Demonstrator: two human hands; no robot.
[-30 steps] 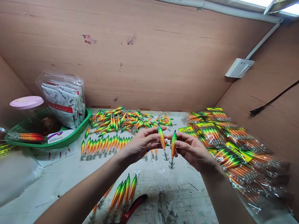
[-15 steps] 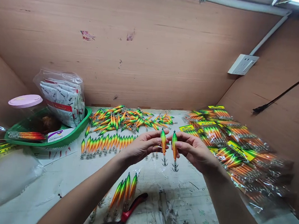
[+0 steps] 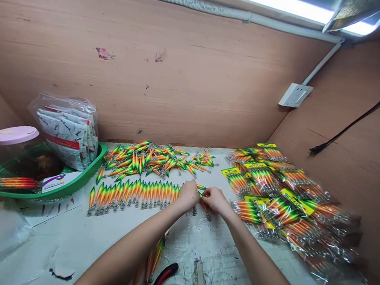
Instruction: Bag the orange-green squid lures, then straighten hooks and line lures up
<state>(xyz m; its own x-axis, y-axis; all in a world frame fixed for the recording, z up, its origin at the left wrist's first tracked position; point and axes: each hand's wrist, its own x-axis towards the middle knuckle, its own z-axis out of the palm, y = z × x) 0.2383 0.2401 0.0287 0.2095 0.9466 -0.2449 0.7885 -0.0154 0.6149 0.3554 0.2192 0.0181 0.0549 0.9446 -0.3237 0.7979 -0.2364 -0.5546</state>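
Note:
At the right end of a row of green, yellow and orange squid jigs [image 3: 138, 191], my left hand [image 3: 190, 194] is low over the table with its fingers closed. A jig's hooks show just below it; its body is mostly hidden by the hand. Close beside it on the right, my right hand [image 3: 216, 199] pinches another squid jig [image 3: 206, 212] near its green end, hooks pointing towards me. Behind both hands lies a loose pile of the same jigs [image 3: 141, 161]. Several more jigs [image 3: 157, 256] lie partly hidden under my left forearm.
Clear packs of jigs with yellow cards [image 3: 298, 202] are heaped on the right. Red-handled pliers [image 3: 165, 277] lie at the front. A green basket [image 3: 99, 158] holding bagged packets [image 3: 65, 135] and a pink-lidded jar [image 3: 14, 135] stands left. Wooden walls [image 3: 194, 93] enclose the table.
Both hands have moved forward and down with their jigs, from in the air to the table at the row's right end. The view has tilted up slightly.

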